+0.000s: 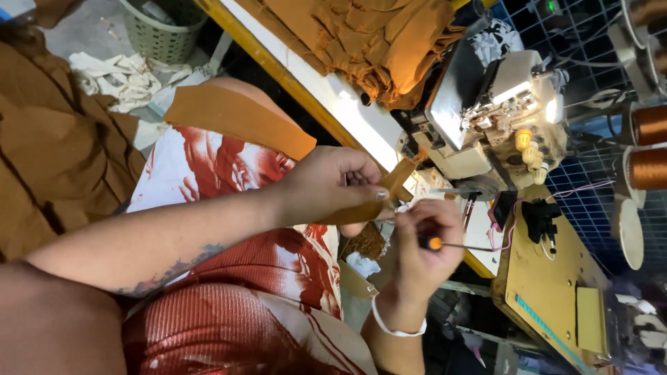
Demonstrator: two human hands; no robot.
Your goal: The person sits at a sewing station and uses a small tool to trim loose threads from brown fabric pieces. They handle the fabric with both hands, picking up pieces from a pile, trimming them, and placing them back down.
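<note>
Up close, the left hand (340,186) pinches a folded strip of brown fabric (389,191) just before the sewing machine (486,118). Touching it, the right hand (424,246) grips an orange-tipped tool (445,244), wrist ringed by a white bangle (396,326). Beyond lie heaped brown cloth (361,42) and copper thread spools (649,146).

Green basket (161,33), copper thread spools (649,146), white rags (118,78)

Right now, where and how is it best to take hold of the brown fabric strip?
Probably pinch the free end of the strip lying flat over the lap, coming from above. Its other end is already held by the left hand near the sewing machine.
</note>
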